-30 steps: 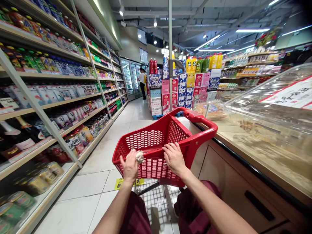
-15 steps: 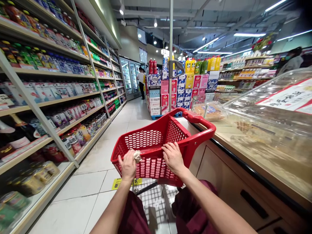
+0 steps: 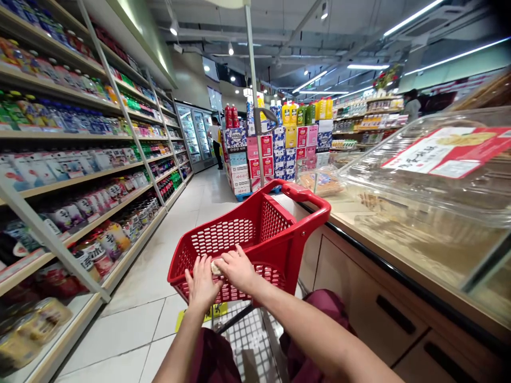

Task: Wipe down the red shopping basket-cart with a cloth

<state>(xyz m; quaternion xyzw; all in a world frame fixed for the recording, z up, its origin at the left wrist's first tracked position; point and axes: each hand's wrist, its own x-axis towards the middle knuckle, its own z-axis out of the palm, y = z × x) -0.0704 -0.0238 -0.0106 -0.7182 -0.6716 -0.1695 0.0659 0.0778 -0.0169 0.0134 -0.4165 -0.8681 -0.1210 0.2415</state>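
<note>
A red plastic shopping cart basket (image 3: 229,234) with perforated walls stands tilted in front of me. My left hand (image 3: 200,284) lies over its near rim with fingers stretched out, fingertips close to a small crumpled off-white cloth (image 3: 216,267). My right hand (image 3: 238,271) reaches across to the same spot, its fingers closed over the cloth, which is mostly covered. Both hands are nearly touching each other. The cart's red handle (image 3: 315,205) is at the right end, apart from both hands.
Drink shelves (image 3: 75,181) line the left side. On the right stands a counter (image 3: 359,223) with clear plastic covers and a black edge. Stacked drink cartons (image 3: 275,151) and a person (image 3: 215,141) are farther ahead. A yellow floor sticker (image 3: 180,320) lies below the cart.
My right hand has slid left along the rim to the cloth my left hand was holding. The left fingers have spread a little. The view has shifted rightward.
</note>
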